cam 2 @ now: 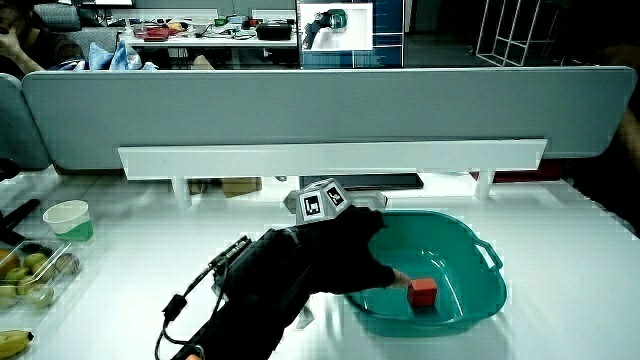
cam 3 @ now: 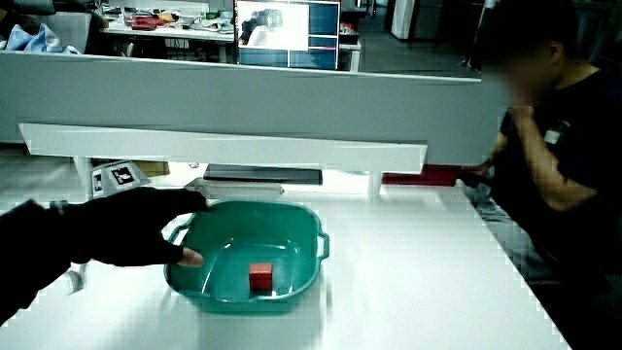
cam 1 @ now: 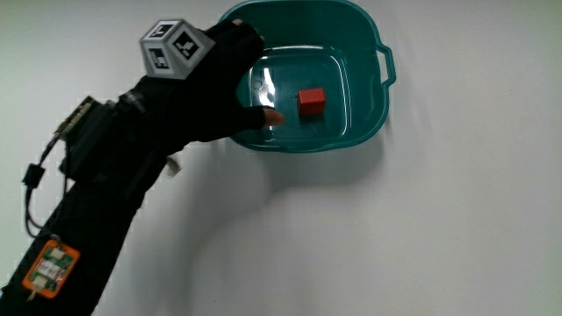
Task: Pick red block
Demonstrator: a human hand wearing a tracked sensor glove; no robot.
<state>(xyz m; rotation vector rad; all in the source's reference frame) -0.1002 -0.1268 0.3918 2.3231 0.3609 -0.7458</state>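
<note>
Here, the red block [cam 1: 311,101] sits on the floor of a green tub [cam 1: 364,114]. It rests flat, about in the middle of the tub, and nothing touches it. In both side views the block [cam 2: 422,292] [cam 3: 260,278] shows low inside the tub, near the wall that is closest to the person.

The tub [cam 2: 470,290] [cam 3: 301,272] stands on the white bench [cam 1: 439,228]. It has a small handle on its rim.

The hand [cam 1: 215,83] in its black glove is over the rim of the tub, beside the block but apart from it. Its fingers are loosely spread and hold nothing. One bare fingertip [cam 1: 272,116] pokes out of the glove and points toward the block, a little way from it. The same fingertip shows in both side views [cam 2: 398,277] [cam 3: 190,257], reaching down into the tub.

A small patterned cube [cam 1: 174,47] sits on the back of the hand. The forearm [cam 1: 97,202] runs from the hand back toward the person, with wires on it.

In a side view, a paper cup [cam 2: 68,220] stands on the bench well apart from the tub, and a clear box of fruit [cam 2: 30,272] lies nearer to the person than the cup.
</note>
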